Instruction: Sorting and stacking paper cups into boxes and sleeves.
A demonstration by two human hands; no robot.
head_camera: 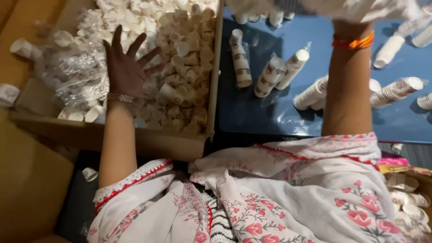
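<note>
Blue bench [252, 112]: our left hand [126, 67], fingers splayed over the boxed paper cups [189, 54], could crush them; right-hand grip unseen.

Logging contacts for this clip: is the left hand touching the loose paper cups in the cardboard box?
Cannot tell. In the head view the left hand is spread open over the loose paper cups in the cardboard box, but from above neither contact nor gap shows.

right hand's fingers cut off at top edge — blurred pale bundle [355, 9] there
</note>
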